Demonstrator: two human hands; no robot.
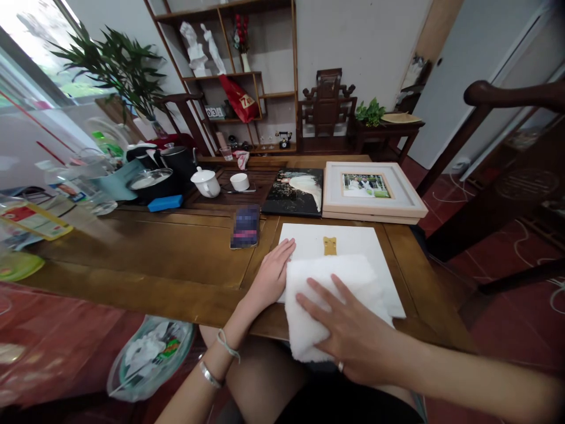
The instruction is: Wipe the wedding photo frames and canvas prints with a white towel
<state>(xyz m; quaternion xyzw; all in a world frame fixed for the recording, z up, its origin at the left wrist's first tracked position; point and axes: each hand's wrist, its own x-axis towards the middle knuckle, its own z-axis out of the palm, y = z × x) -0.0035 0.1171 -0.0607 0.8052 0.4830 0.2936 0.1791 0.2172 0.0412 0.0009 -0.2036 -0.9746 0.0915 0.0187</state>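
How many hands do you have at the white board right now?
2. The left hand is at the white board's left edge; the right hand is spread over the white cloth. Both are in plain view.

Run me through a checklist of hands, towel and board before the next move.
1. Left hand at the white board's left edge: ok.
2. Right hand resting on the white towel: ok.
3. Towel wholly within the board: not ok, it overhangs the near edge.
4. Smartphone apart from the board: ok, lying to its left.
5. Board surface under the towel unmarked: cannot tell, covered.
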